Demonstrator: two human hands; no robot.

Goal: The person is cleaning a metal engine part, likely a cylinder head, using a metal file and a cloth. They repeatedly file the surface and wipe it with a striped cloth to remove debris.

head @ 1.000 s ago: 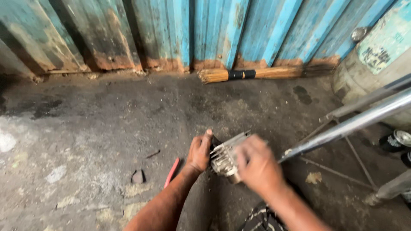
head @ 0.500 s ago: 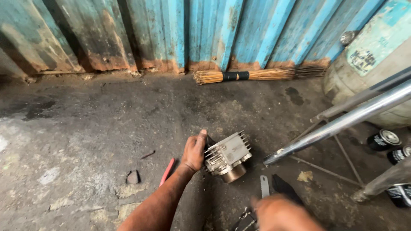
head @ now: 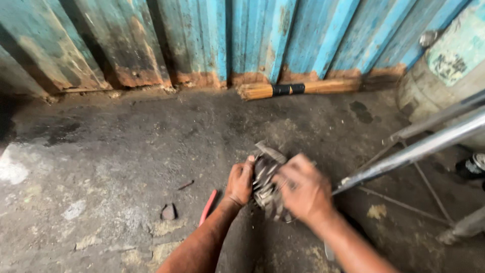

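A finned metal engine cylinder sits tilted on the dirty concrete floor. My left hand grips its left side, thumb up along the fins. My right hand is clasped over its right and top side, covering much of it. A thin flat metal piece sticks out at the cylinder's top edge; I cannot tell if my right hand holds it. The picture is blurred around the hands.
A red-handled tool lies on the floor left of my left forearm, with a small dark stone beside it. A chrome pipe and thin stand rods cross at right. A broom lies along the blue corrugated wall. A drum stands at right.
My right hand came up from the lower edge of view and closed over the cylinder. The cylinder has been tipped, fins now facing me. My left hand stayed on it.
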